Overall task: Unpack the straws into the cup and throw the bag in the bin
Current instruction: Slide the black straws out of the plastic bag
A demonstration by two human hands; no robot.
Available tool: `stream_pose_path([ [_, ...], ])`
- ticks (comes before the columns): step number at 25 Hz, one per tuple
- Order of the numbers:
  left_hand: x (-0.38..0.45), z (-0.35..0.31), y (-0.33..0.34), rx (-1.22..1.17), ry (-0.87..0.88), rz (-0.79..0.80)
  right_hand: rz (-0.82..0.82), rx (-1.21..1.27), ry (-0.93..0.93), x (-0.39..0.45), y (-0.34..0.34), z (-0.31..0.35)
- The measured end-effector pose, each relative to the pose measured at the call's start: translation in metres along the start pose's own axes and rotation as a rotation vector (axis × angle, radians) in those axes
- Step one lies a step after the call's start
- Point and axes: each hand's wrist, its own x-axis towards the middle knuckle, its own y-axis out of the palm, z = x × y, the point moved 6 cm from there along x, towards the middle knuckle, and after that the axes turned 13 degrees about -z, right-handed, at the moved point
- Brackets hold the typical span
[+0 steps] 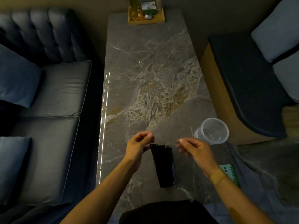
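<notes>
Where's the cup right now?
In the head view, the clear cup stands on the marble table's right edge, just beyond the right hand.

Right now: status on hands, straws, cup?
Left hand and right hand pinch the clear bag's top. Black straws bagged, hanging. Cup empty, right of hands. Path clear.

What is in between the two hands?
In the head view, the top of the clear bag, stretched between the left hand and right hand. The black straws hang just below.
</notes>
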Motion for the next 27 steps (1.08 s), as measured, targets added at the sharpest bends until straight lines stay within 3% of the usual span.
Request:
stream_pose_path([
  [8,-0.003,-0.021,0.000,0.033,0.098,0.039,0.057,0.004,-0.094,-0.001,0.001,0.028],
  [19,-0.012,-0.065,0.002,0.051,0.351,0.172,-0.072,-0.107,-0.383,-0.036,0.002,0.058],
  [23,-0.009,-0.066,0.013,0.137,0.424,0.194,-0.158,-0.167,-0.389,-0.057,0.006,0.055],
  [27,-0.012,-0.069,0.030,0.262,0.521,0.226,-0.203,-0.262,-0.531,-0.074,0.011,0.078],
])
